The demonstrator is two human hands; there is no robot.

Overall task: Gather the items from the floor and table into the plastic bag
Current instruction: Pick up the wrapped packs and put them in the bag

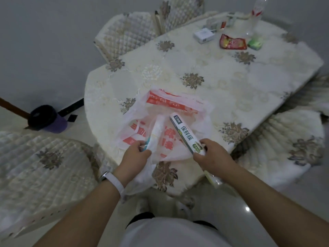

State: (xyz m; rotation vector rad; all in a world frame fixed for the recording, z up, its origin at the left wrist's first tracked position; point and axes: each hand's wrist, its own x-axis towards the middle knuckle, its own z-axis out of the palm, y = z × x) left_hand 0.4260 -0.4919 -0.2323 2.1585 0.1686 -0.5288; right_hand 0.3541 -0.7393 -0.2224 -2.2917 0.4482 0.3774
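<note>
The bag (178, 105) lies slack on the near edge of the table (222, 77), mouth gaping toward the person. It is thin, translucent white film with red print, creased and floppy. It will weigh almost nothing, slide easily on the cloth and collapse unless its rim is held up, so the rim or the handle loops look like the place to take it. The right hand (208, 155) has fingers and thumb curled round the near end of a long box (185, 133), which angles up toward 11 o'clock with its far end over the bag's opening. The box is stiff printed cardboard, square in section and probably light, so an end grip should serve to slide it in lengthwise. The left hand (138, 152) is closed round the near end of a white roll (157, 129) with a teal tip, lying partly inside the bag. Whether it also pinches the bag's rim cannot be told. From the bag, at 1 o'clock and well apart, sit a small white carton (203, 35), a crinkly red packet (232, 41), a soft green pack (255, 43) and a clear bottle (258, 9). The bottle is tall and may tip, so it wants a grip round the body. The tablecloth is cream brocade with brown flowers. At 9 o'clock on the floor stands a purple cup (57, 124) with something dark and fuzzy on top.
</note>
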